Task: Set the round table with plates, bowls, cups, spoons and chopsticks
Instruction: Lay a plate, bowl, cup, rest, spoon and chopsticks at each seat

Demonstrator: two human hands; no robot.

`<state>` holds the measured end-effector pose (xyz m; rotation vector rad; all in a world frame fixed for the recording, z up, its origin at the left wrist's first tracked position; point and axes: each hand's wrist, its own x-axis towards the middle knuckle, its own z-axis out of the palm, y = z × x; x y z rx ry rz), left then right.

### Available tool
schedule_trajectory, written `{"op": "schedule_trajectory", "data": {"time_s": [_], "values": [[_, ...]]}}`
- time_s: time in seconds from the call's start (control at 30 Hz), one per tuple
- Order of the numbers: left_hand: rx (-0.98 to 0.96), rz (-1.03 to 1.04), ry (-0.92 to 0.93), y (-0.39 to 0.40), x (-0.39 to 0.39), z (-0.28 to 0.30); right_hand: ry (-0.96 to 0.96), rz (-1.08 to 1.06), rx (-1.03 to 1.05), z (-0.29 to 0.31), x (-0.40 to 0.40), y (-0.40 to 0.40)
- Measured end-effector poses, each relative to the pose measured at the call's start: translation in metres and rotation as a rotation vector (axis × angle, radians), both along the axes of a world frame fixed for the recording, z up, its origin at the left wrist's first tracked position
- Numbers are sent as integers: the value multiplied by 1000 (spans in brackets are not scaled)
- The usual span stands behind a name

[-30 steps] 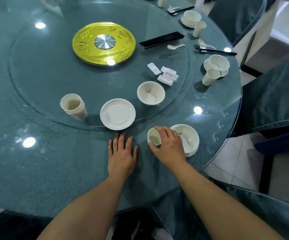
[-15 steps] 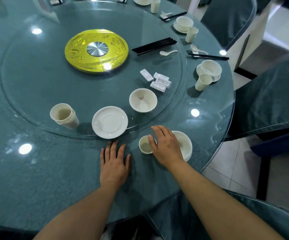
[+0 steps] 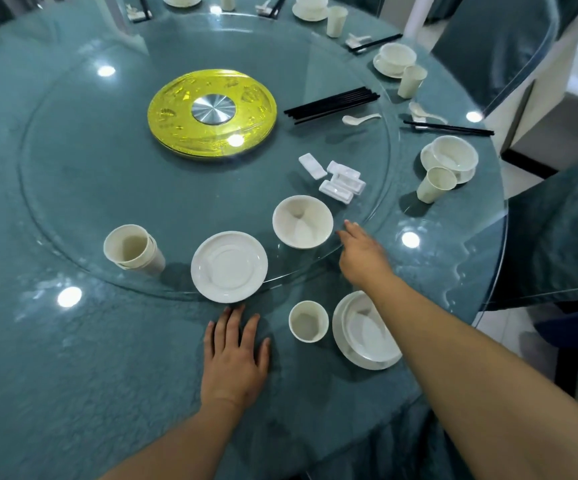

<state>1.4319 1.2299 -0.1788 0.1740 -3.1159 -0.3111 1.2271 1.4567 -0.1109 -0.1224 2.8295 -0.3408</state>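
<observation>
Head view | left hand (image 3: pixel 234 358) lying spread flat on the table (image 3: pixel 55 375), likely bracing | right hand (image 3: pixel 362 254) reaching with loose, straight fingers, holding nothing, toward 1 o'clock, probably for the chopstick rests (image 3: pixel 341 181) | cup (image 3: pixel 308 321) standing just beside the bowl on its plate (image 3: pixel 367 332) at 5 o'clock.

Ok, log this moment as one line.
left hand flat on table | right hand open, reaching beside bowl | cup placed beside plate
</observation>
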Motion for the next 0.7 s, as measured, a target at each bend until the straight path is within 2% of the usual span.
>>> {"op": "schedule_trajectory", "data": {"time_s": [0.33, 0.7], "values": [[9, 10, -20, 2, 0, 8, 70, 27, -17, -11, 15, -8], [17, 1, -24, 0, 0, 6, 260, 104, -173, 4, 9, -19]]}}
